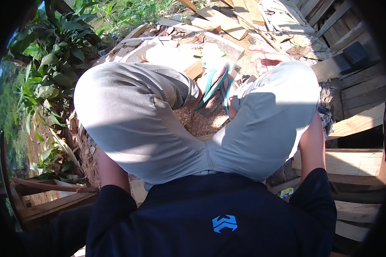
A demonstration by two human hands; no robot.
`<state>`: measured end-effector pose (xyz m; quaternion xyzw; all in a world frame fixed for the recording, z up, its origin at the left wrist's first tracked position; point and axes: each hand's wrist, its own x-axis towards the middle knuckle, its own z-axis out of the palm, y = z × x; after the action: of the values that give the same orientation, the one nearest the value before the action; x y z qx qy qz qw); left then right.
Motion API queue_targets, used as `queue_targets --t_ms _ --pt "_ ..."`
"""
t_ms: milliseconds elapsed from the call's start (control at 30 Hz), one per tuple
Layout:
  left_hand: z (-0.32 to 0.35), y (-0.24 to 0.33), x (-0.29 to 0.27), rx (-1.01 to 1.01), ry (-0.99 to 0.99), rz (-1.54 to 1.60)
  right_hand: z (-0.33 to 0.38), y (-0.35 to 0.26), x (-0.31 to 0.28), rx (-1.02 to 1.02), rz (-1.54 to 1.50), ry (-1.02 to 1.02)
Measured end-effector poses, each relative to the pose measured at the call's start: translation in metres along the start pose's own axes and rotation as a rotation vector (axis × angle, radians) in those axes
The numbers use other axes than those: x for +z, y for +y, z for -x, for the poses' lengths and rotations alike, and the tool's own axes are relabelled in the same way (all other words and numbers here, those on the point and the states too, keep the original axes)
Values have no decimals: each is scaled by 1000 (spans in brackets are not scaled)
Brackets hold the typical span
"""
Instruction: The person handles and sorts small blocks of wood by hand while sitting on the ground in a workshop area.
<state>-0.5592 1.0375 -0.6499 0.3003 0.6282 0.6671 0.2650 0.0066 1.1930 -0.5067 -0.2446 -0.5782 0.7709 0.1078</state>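
Right arm [313, 145] runs behind the right knee [302, 81]; right hand [268, 61] shows past it, partly hidden, fingers [260, 56] loosely spread, tips toward the left. Left arm [112, 172] passes behind the left thigh [124, 115]; left hand hidden

The flip-flops [215, 90] lie close together between the left knee [105, 92] and right knee [291, 83], a wooden block [173, 58] just left of them. Beyond the right knee is the right hand [266, 58]; scrap boards [223, 23] spread ahead. Leafy plants [58, 66] stand left, a wooden frame [58, 207] behind them, planks [358, 165] on the right
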Motion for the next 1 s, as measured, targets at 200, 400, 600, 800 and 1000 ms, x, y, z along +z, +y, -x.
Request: queue_targets --t_ms 200,400,600,800,1000 --pt "30 20 -27 13 86 11 -4 -9 24 -32 183 -66" --pt "25 51 -38 178 131 9 -11 -18 34 -59 376 -146" --pt "25 180 -48 359 112 84 -55 -33 36 -264 584 -184" --pt "5 228 41 275 -114 466 -77 -124 20 -397 411 273" --pt "-10 124 172 -31 -197 379 -159 -102 -38 -421 1092 452"
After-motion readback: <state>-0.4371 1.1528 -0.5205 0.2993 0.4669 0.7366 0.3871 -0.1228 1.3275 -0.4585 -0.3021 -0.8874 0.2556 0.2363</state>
